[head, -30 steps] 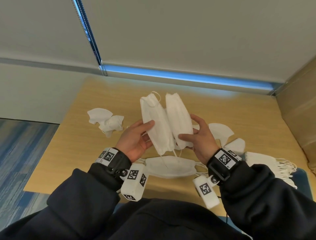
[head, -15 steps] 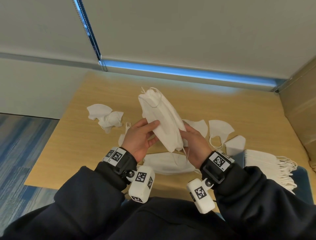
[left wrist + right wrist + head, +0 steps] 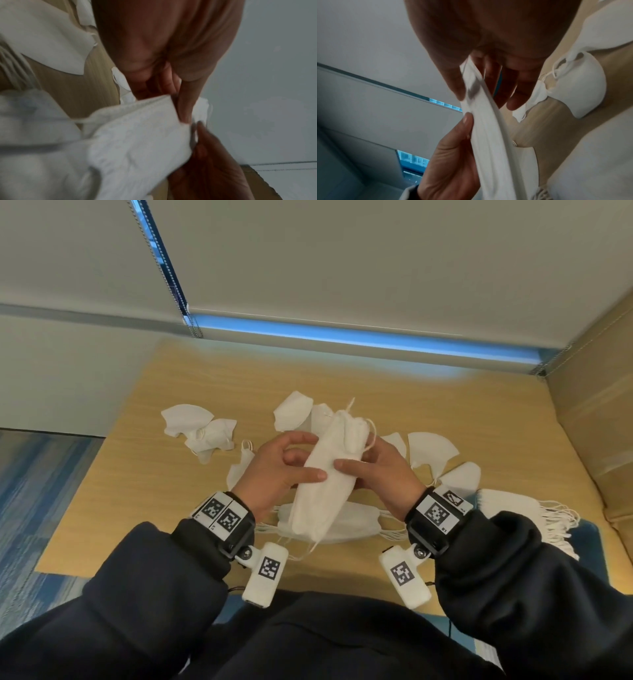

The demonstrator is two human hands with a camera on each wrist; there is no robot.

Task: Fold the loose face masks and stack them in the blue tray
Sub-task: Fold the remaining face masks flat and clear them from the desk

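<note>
**Folded mask held between both hands above the table**

I see the folded face mask (image 3: 325, 477) pinched between both hands over the middle of the wooden table (image 3: 137, 474). Its long axis runs from near-left to far-right in the head view: the lower end hangs toward my chest, the upper end, with its ear loops bunched, points away toward the window blind (image 3: 376, 261). The two halves lie closed flat against each other.

My left hand (image 3: 274, 470) grips the mask at mid-length, thumb across the top face and fingers curled behind it. My right hand (image 3: 380, 470) holds the opposite edge, thumb laid over the front and fingers underneath; the right wrist view shows the thin folded edge (image 3: 481, 121) squeezed between thumb and fingers.

Directly under the hands lies a small stack of flat masks (image 3: 356, 525) near the table's front edge. Loose unfolded masks are scattered on the far side: a crumpled pair (image 3: 202, 429) to the left, others (image 3: 293, 414) behind the hands, more (image 3: 431, 448) to the right. The far strip of table by the wall is bare, as is the left front part.

At the right, the blue tray (image 3: 592, 529) shows only a corner; a row of folded masks (image 3: 507, 508) lies in it, loops trailing outward.
</note>
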